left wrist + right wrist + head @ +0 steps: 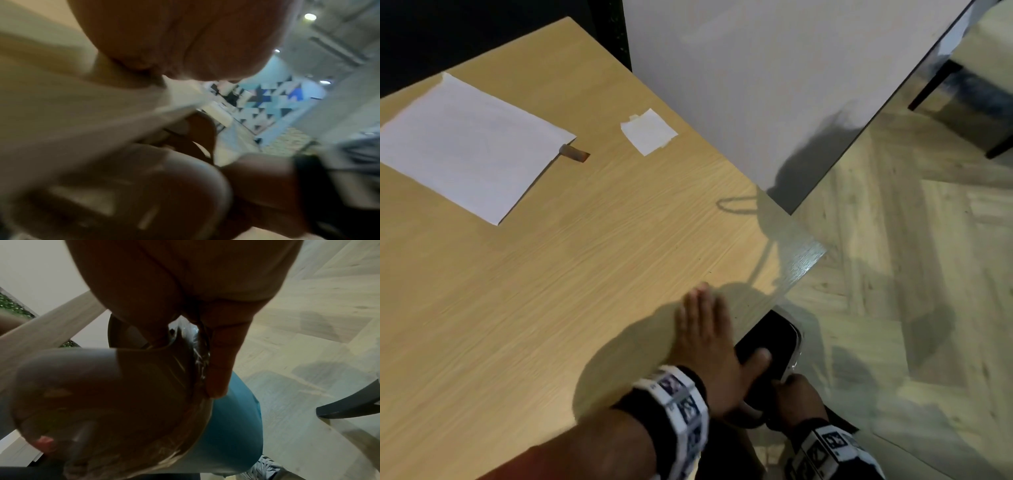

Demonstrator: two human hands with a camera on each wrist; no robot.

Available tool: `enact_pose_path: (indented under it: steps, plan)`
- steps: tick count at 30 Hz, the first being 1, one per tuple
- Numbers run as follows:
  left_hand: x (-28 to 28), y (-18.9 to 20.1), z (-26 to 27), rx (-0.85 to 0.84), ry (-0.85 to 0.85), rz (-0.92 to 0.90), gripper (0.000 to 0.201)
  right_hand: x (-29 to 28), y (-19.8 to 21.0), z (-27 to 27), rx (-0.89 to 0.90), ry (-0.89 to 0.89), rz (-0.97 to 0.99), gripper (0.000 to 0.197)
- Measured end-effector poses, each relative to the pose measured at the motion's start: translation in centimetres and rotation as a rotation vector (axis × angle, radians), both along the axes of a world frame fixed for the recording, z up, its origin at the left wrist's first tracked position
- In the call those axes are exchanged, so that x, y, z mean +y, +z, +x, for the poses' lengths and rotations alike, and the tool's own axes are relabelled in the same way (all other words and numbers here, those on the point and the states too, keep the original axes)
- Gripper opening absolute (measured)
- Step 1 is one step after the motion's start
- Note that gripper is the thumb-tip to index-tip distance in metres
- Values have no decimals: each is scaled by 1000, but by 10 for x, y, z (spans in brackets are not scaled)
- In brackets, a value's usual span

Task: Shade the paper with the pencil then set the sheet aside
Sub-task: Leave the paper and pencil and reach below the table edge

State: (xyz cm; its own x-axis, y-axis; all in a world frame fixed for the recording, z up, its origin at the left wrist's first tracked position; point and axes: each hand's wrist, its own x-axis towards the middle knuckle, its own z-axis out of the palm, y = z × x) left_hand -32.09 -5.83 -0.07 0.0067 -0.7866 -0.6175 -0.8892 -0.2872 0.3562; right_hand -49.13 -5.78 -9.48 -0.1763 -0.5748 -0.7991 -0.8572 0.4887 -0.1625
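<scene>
A white sheet of paper lies flat at the far left of the wooden table. A short brown stub lies at its right edge; I cannot tell if it is the pencil. My left hand lies flat with straight fingers on the table's near right edge, its thumb reaching over a dark round container held just below that edge. My right hand grips the container's rim. In the right wrist view its fingers curl round the film-wrapped container. The left wrist view is blurred.
A small white paper square with tape lies right of the sheet. A white panel stands along the table's far right side. Pale wood floor and dark chair legs lie to the right. My teal trouser leg is below the container.
</scene>
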Motion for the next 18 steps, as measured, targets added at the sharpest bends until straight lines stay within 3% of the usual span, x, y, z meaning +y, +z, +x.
enact_pose_path:
  steps: [3, 5, 7, 9, 11, 12, 13, 16, 18]
  plan:
    - [12, 14, -28, 302, -231, 115, 95, -2, 2, -2, 2, 18, 43, 29]
    - [10, 21, -16, 397, -324, 86, 87, -1, 1, -7, -4, 21, 30, 34]
    - [1, 17, 11, 309, -259, -50, 81, -2, 11, -5, 19, 59, 22, 33]
    - [-6, 4, 33, 89, -113, -154, 85, -4, 14, -6, 35, 185, 87, 33]
    - [-5, -4, 31, -89, -112, -78, 98, -6, 16, -4, 37, 252, 134, 24]
    - [1, -7, 20, -79, -185, -8, 98, -6, 13, -5, 27, 269, 125, 16]
    - [9, -10, 4, 17, -274, 46, 97, -8, 10, -5, 40, 308, 120, 14]
    - [22, 3, -29, 376, -492, 137, 101, -8, 6, -5, 47, 325, 109, 33]
    - [8, 3, -16, 375, -417, -9, 101, -7, 8, -4, 47, 387, 121, 36]
